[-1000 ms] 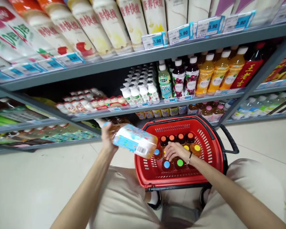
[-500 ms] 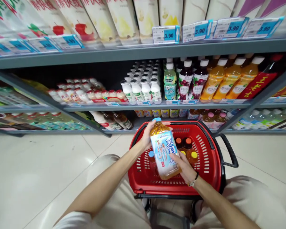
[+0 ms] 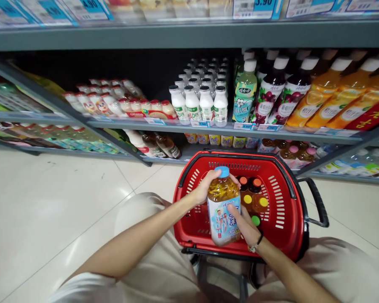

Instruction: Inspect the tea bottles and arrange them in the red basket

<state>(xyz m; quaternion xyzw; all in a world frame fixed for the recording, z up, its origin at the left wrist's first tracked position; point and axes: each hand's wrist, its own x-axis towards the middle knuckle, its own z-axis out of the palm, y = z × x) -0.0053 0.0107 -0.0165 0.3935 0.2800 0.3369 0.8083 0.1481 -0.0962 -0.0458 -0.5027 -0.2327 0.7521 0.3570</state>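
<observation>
The bottle is standing nearly upright over the near-left part of the basket, its long axis running top to bottom, blue cap pointing up toward the shelves and base pointing down into the basket. It is holding amber liquid, and a pale blue label is wrapping its lower half, facing the camera.

The left hand is gripping the bottle at the shoulder, fingers curling around its far side just below the cap. The right hand is pressing against the label on the lower right side, fingers lying flat on it and the thumb hiding behind the bottle, so the full grasp is hard to make out. A dark band is circling the right wrist.

Just right of the left fingers, smaller bottles are standing upright in the basket, showing orange, yellow and green caps; the big bottle and the right hand are covering any others. The basket is red with slotted walls and a black handle sticking out beyond the right hand.

Past the fingertips, the shelf is carrying white bottles, with purple and orange juice bottles to their right. The upper shelf's goods are being cut off by the frame edge, and the lower shelf's bottles are lying partly hidden behind the basket rim.
</observation>
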